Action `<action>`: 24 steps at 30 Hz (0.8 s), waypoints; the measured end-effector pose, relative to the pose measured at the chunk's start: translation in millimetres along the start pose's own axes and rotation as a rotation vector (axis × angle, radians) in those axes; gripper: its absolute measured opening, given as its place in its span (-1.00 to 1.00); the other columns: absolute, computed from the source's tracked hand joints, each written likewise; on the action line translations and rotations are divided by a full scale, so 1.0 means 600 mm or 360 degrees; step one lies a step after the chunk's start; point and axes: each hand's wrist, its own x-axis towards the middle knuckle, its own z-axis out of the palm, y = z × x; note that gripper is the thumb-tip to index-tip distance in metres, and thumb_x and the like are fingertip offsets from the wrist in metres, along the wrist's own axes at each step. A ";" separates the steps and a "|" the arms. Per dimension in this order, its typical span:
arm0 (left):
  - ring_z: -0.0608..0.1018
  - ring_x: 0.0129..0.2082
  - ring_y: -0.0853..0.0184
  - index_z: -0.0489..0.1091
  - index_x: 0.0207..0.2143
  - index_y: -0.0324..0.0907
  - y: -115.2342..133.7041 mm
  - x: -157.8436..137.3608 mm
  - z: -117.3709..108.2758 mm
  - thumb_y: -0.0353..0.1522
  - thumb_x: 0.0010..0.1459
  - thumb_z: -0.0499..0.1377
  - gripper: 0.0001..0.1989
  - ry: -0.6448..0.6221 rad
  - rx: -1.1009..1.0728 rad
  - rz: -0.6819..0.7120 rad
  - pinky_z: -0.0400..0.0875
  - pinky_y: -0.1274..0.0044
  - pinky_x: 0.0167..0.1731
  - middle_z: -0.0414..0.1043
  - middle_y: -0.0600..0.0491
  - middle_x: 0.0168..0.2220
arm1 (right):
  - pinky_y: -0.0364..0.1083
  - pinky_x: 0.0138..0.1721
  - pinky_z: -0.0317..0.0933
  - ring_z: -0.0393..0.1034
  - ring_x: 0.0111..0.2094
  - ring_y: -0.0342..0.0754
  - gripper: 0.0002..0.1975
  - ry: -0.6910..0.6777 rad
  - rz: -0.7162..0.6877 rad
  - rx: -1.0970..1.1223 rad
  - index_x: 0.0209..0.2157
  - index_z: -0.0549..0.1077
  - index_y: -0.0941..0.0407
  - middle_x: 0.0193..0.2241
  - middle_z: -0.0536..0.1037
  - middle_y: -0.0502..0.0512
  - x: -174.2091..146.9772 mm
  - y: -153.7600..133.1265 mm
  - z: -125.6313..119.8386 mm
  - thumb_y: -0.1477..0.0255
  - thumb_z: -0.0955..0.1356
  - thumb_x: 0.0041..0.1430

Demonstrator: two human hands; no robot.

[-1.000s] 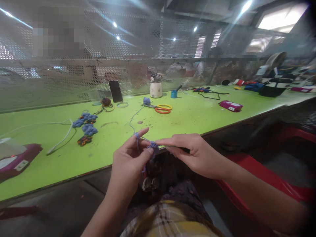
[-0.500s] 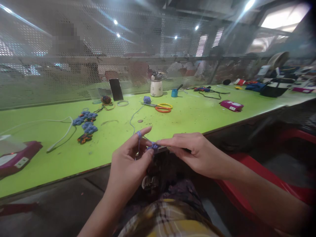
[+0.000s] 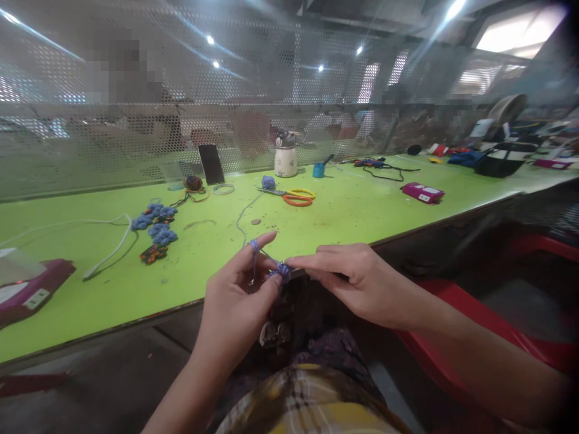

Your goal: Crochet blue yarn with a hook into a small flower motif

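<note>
Between thumb and fingers, my left hand (image 3: 242,280) pinches a small blue-purple crochet piece (image 3: 283,274). Yarn (image 3: 254,246) loops round its raised index finger and trails over the table to a small blue ball of yarn (image 3: 268,182). My right hand (image 3: 350,274) is closed on a thin crochet hook (image 3: 297,273), mostly hidden by the fingers, whose tip meets the crochet piece. Both hands are in front of the table's near edge, above my lap. Beyond them lie scissors (image 3: 298,198) with orange and yellow handles.
The green table (image 3: 217,253) carries blue crocheted flowers (image 3: 163,233), a dark multicoloured yarn ball (image 3: 193,183), a leaning phone (image 3: 211,164), a white bottle (image 3: 285,160), a blue pot (image 3: 319,170) and purple boxes (image 3: 423,192). A perforated screen (image 3: 253,78) stands behind. Right of me is a red chair (image 3: 446,295).
The hook tip and the crochet piece have shifted slightly between my fingers. Both hands keep nearly the same place, and the view has moved a little.
</note>
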 end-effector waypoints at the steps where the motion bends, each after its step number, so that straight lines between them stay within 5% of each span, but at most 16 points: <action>1: 0.46 -0.45 0.44 0.48 0.04 -0.15 0.002 0.000 0.001 -0.47 -0.04 0.33 -0.48 0.0025 -0.0009 -0.0024 0.37 0.61 -0.41 0.44 0.17 -0.46 | -0.19 -0.38 0.16 0.34 -0.44 -0.16 -0.60 0.0008 -0.0016 -0.0006 0.04 0.52 0.11 -0.42 0.50 0.04 0.000 -0.001 -0.001 0.66 0.26 0.25; 10: 0.42 -0.47 0.47 0.46 0.05 -0.17 0.012 -0.002 0.006 -0.49 -0.05 0.33 -0.46 0.0050 -0.0042 -0.0083 0.33 0.62 -0.45 0.43 0.18 -0.47 | -0.18 -0.43 0.12 0.30 -0.47 -0.13 -0.60 -0.0016 -0.0041 -0.0264 0.05 0.51 0.17 -0.46 0.41 0.05 -0.002 -0.006 0.000 0.67 0.24 0.26; 16: 0.45 -0.46 0.46 0.41 0.11 -0.11 -0.001 0.006 -0.007 -0.46 0.01 0.32 -0.44 -0.0138 0.0017 -0.0058 0.37 0.62 -0.44 0.44 0.18 -0.43 | -0.16 -0.48 0.06 0.26 -0.52 -0.14 -0.60 -0.0054 -0.0076 -0.0413 0.05 0.52 0.18 -0.49 0.37 0.06 0.000 -0.010 -0.002 0.66 0.23 0.26; 24: 0.47 -0.40 0.44 0.41 0.09 -0.12 0.000 0.008 -0.010 -0.47 0.02 0.32 -0.47 -0.0194 0.0044 -0.0049 0.38 0.61 -0.38 0.43 0.18 -0.42 | -0.17 -0.47 0.07 0.26 -0.51 -0.15 -0.62 -0.0011 -0.0103 -0.0320 0.04 0.53 0.18 -0.48 0.38 0.05 0.000 -0.010 -0.002 0.66 0.24 0.27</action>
